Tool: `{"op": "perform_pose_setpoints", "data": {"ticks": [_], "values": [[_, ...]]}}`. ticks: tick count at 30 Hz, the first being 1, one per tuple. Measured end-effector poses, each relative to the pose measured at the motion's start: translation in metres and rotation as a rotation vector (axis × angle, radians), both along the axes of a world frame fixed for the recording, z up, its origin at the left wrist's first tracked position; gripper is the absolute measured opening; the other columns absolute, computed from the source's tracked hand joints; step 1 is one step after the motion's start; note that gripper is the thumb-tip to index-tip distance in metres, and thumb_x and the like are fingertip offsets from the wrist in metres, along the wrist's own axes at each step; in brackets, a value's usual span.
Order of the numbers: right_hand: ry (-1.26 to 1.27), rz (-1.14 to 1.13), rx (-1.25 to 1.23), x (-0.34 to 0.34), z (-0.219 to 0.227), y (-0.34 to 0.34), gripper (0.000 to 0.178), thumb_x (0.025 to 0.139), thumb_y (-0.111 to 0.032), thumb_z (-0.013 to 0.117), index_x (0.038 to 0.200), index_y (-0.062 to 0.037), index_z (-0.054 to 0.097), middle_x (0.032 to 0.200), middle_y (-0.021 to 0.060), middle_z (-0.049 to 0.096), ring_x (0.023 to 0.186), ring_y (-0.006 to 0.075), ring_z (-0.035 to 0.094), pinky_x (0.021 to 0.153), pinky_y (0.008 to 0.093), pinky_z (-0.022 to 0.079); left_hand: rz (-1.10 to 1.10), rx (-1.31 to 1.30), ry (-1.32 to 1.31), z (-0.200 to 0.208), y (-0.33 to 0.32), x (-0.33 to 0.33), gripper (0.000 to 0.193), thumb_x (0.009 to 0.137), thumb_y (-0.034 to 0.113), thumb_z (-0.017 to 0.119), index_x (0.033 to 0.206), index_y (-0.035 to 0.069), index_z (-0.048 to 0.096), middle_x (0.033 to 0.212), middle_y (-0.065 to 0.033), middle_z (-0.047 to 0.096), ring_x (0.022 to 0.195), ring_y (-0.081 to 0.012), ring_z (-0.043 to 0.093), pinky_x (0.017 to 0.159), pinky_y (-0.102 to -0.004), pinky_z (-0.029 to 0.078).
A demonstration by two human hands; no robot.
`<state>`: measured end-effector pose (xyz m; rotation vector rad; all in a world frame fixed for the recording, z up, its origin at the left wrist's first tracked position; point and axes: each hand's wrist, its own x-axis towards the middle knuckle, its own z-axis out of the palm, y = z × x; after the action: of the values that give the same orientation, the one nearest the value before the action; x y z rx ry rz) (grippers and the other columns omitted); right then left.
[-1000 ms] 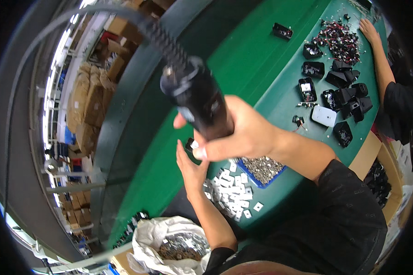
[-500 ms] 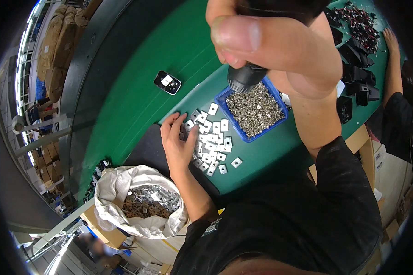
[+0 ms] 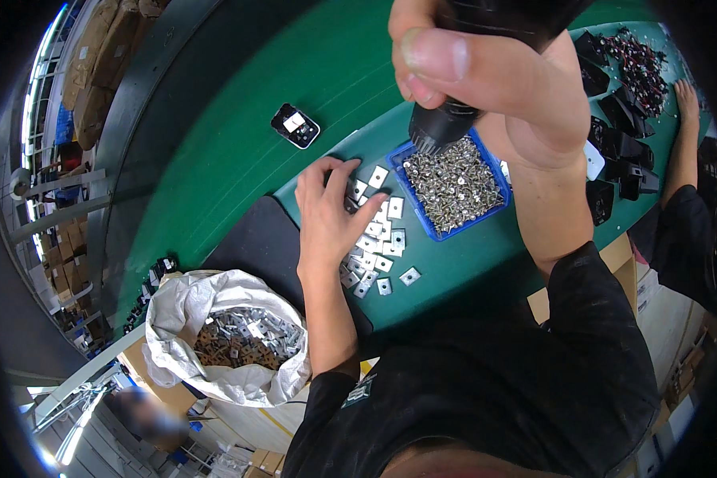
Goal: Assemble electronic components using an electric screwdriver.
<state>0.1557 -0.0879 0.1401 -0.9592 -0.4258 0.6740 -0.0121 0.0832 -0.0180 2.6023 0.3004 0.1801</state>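
Two hands seen: right hand [image 3: 494, 88] is clamped around a black power screwdriver [image 3: 446, 127] (upper body cut off), tip over blue screw tray [image 3: 454, 187]; left hand [image 3: 331, 211] is spread flat on small metal plates [image 3: 378, 239], some hidden beneath.

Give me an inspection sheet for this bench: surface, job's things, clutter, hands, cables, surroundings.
Surface: green bench top, with a black mat at its near edge.
Job's things: black power screwdriver tip-down over a blue tray of screws; small square metal plates scattered beside the tray.
Clutter: small black device lying apart; black plastic parts and a pile of small parts further along.
Hands: left hand flat on the plates; right hand gripping the screwdriver.
Cables: nothing seen.
Surroundings: white bag of metal plates below the bench edge; another person's hand at the far parts; cardboard boxes beyond the bench.
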Motion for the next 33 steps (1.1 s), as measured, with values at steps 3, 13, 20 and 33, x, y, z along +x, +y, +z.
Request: {"op": "perform_pose_setpoints", "data": {"ticks": [3, 13, 20, 33], "values": [[-0.032, -0.011, 0.029, 0.001, -0.004, 0.004, 0.055, 0.075, -0.003, 0.075, 0.125, 0.0025, 0.053, 0.074, 0.0036, 0.062, 0.064, 0.0086, 0.059, 0.060, 0.0218, 0.043, -0.023, 0.014, -0.066, -0.009, -0.004, 0.011, 0.043, 0.068, 0.023, 0.084, 0.103, 0.005, 0.068, 0.105, -0.0096, 0.057, 0.103, -0.0305, 0.053, 0.090, -0.0422, 0.040], [-0.038, -0.137, -0.103, -0.010, 0.002, 0.009, 0.057, 0.074, -0.004, 0.074, 0.126, 0.0039, 0.052, 0.071, 0.0044, 0.062, 0.060, 0.0089, 0.057, 0.057, 0.0210, 0.043, 0.079, -0.011, -0.234, -0.008, 0.002, -0.001, 0.026, 0.069, 0.014, 0.081, 0.090, 0.006, 0.069, 0.116, -0.0097, 0.061, 0.111, -0.0299, 0.054, 0.094, -0.0420, 0.039], [0.004, -0.121, -0.038, -0.002, -0.012, 0.008, 0.059, 0.073, -0.005, 0.074, 0.126, 0.0054, 0.051, 0.070, 0.0047, 0.061, 0.055, 0.0093, 0.055, 0.053, 0.0209, 0.042, 0.143, 0.046, -0.139, -0.007, 0.021, -0.016, 0.026, 0.070, 0.017, 0.082, 0.091, 0.007, 0.071, 0.119, -0.0092, 0.061, 0.114, -0.0289, 0.054, 0.098, -0.0418, 0.038], [-0.698, 0.076, 0.225, 0.031, -0.052, 0.006, 0.019, 0.093, -0.018, 0.053, 0.093, 0.0005, 0.059, 0.078, 0.0086, 0.059, 0.066, 0.0147, 0.054, 0.066, 0.0303, 0.046, 0.213, -0.042, -0.043, -0.009, 0.013, -0.012, 0.028, 0.069, 0.018, 0.081, 0.091, 0.005, 0.069, 0.115, -0.0092, 0.061, 0.114, -0.0287, 0.054, 0.100, -0.0434, 0.036]]}}
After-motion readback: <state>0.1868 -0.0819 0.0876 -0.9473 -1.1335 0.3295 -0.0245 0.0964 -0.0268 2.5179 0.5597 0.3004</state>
